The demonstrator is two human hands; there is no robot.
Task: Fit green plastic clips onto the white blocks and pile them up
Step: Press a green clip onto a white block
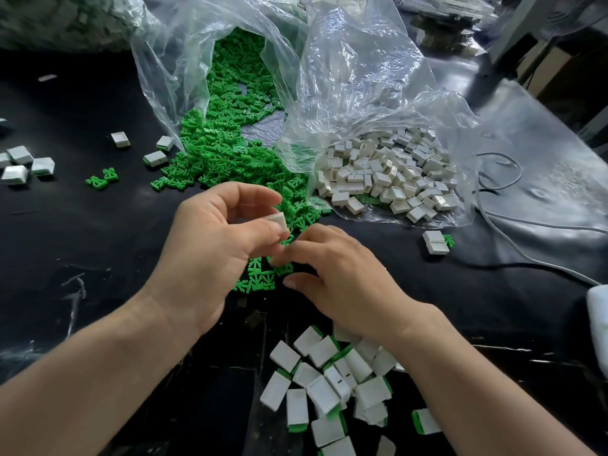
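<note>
My left hand [217, 245] pinches a white block [275, 220]; my right hand [339, 278] curls over a green clip [283, 268], grip unclear. Both look light, stiff plastic: pinch the edges.

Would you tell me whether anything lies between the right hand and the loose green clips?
Nothing visible does: the right hand has its fingertips right at the green clips, while the left hand holds a white block.

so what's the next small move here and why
Probably pinch one green clip with the right hand and bring it up to the white block: the left hand pinches that block with no green showing, and the right fingers sit at the loose clips.
</note>
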